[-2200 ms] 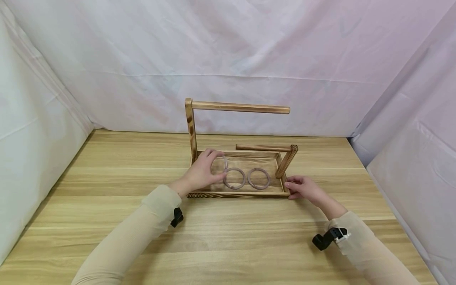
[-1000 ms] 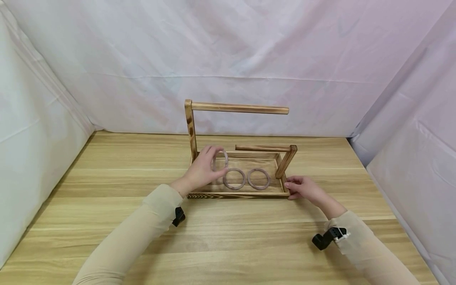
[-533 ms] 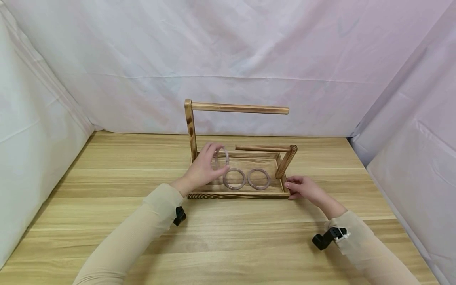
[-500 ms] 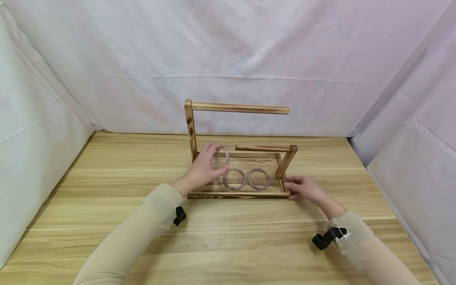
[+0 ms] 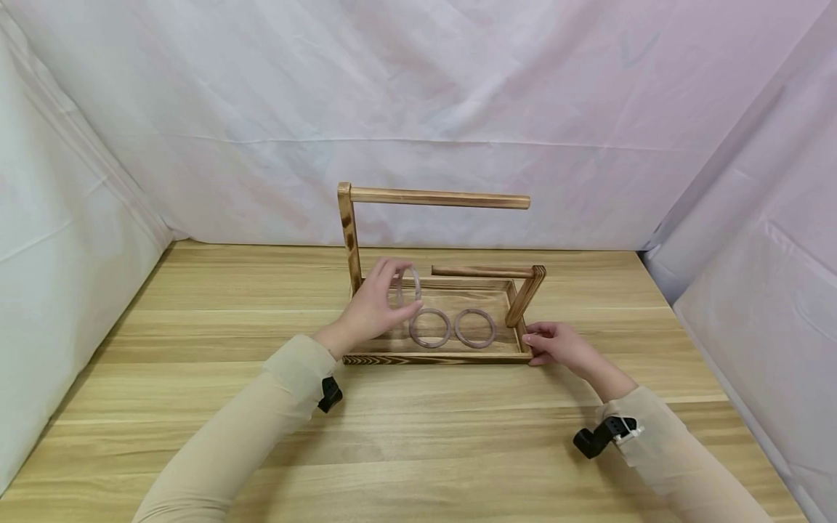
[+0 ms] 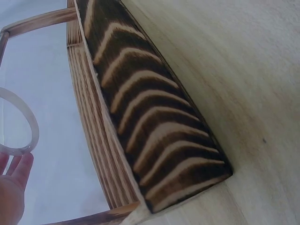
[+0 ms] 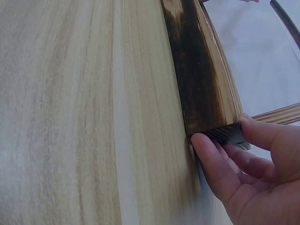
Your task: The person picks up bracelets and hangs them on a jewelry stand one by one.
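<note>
My left hand (image 5: 371, 303) pinches a pale purple bangle (image 5: 418, 285) between thumb and fingers. It holds the bangle upright above the left part of a wooden tray stand (image 5: 438, 359). In the left wrist view the bangle (image 6: 33, 126) stands at the fingertips of the hand (image 6: 11, 194). Two more bangles lie flat in the tray, a left one (image 5: 429, 346) near the held bangle and a right one (image 5: 475, 311) beside it. My right hand (image 5: 564, 350) grips the tray's front right corner, thumb on the rim and fingers against the outside, as the right wrist view shows.
A tall post (image 5: 349, 236) at the stand's left carries a long bar (image 5: 441, 197). The short right post (image 5: 526, 296) bears a lower bar (image 5: 482, 272) pointing left. The wooden table (image 5: 458, 443) is bordered by white cloth (image 5: 425, 94) at the back and sides.
My left hand has taken the bangle out of the tray, turned it upright and raised it slightly, shifting it a little right. The right hand and the two lying bangles stay put.
</note>
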The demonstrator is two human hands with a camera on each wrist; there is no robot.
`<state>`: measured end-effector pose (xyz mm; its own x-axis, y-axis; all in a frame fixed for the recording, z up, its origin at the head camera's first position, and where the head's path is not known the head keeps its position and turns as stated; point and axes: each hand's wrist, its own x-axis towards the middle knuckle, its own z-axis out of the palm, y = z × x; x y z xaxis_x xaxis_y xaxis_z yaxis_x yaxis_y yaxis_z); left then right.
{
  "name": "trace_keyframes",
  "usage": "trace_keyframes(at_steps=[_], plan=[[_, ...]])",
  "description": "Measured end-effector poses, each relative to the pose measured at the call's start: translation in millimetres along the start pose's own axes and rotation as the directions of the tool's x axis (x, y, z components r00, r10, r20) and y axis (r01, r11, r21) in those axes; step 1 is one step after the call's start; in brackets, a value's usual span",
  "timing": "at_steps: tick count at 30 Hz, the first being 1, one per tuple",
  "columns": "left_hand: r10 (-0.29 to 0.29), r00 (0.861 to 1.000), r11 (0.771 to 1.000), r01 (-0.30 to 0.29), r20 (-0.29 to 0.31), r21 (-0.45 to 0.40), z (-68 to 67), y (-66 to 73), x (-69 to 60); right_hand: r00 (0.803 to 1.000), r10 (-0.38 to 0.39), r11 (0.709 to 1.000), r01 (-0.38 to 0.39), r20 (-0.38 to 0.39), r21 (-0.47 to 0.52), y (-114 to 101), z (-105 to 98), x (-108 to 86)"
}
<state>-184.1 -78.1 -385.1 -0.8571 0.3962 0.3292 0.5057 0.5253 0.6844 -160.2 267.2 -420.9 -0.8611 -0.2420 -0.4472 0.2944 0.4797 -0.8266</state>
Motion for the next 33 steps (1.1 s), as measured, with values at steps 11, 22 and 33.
trace_keyframes(at_steps=[11,22,33], plan=[[0.031,1.0,0.998,-0.031,0.002,-0.063,0.3,1.3,3.4,1.0,-0.001,1.0,0.001,-0.003,0.015,-0.2,0.1,-0.4],[0.036,0.999,0.995,-0.035,0.012,-0.098,-1.9,7.2,7.7,1.0,0.0,1.0,0.0,-0.004,0.026,2.1,-0.7,1.6],[0.039,0.999,0.994,-0.038,0.01,-0.099,-3.6,8.4,9.4,1.0,-0.006,0.999,0.006,0.001,0.044,4.3,-1.3,3.1]])
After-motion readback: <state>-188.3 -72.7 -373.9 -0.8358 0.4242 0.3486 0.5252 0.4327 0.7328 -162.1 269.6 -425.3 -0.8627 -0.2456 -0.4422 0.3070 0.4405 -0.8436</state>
